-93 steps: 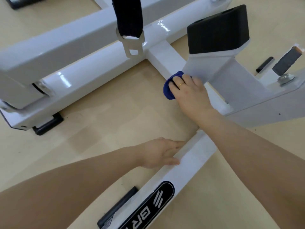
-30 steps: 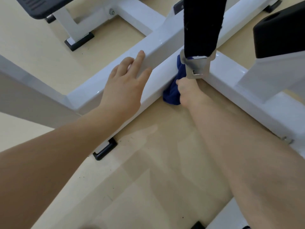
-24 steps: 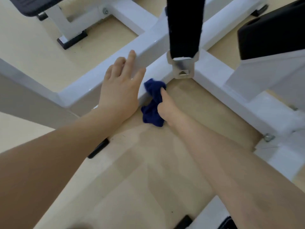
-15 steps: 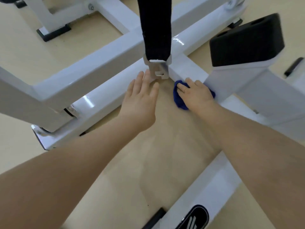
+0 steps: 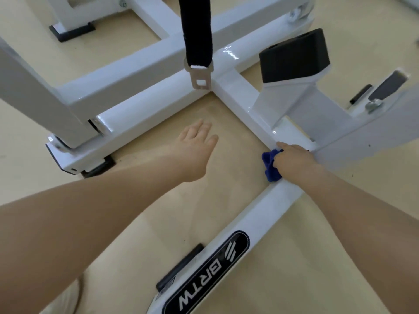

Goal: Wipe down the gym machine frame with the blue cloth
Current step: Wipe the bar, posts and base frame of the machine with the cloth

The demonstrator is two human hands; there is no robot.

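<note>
The white gym machine frame (image 5: 145, 103) sprawls across the upper half of the frame, one bar (image 5: 254, 214) running down toward the bottom centre, and a black strap (image 5: 196, 30) with a metal buckle (image 5: 199, 75) hangs over the junction at top centre. Centre left, the left hand (image 5: 195, 146) hovers over the floor with fingers spread, gripping nothing, while at centre right the right hand (image 5: 294, 159) pinches the bunched blue cloth (image 5: 271, 165) against the bar's side. Wadded that small, I reckon the cloth could slip free or skip the weld corner beside it, and a head lifted carelessly might catch the buckle.
</note>
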